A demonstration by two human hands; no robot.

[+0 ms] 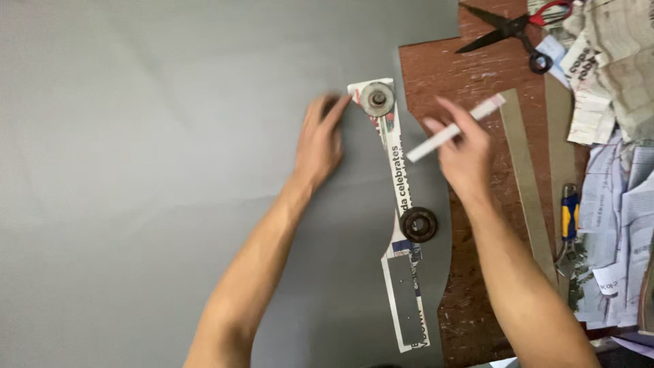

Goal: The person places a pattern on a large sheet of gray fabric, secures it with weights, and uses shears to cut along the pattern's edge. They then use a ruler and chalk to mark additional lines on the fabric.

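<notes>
A large grey sheet of fabric [157, 157] covers most of the table. On it lies a long, narrow newspaper pattern piece [397, 184], held down by a light metal round weight [377, 99] at its top and a dark round weight [418, 224] lower down. My left hand [320, 143] rests flat on the fabric, fingertips touching the pattern's top left corner beside the light weight. My right hand [462, 146] hovers just right of the pattern and holds a flat white chalk stick [455, 127] pointing down-left.
A worn red-brown table top [470, 82] shows right of the fabric. Red-handled scissors [521, 31] lie at the top right. Long cardboard strips [526, 177], blue-and-yellow-handled pliers [569, 218] and piles of newspaper scraps [616, 163] crowd the right edge.
</notes>
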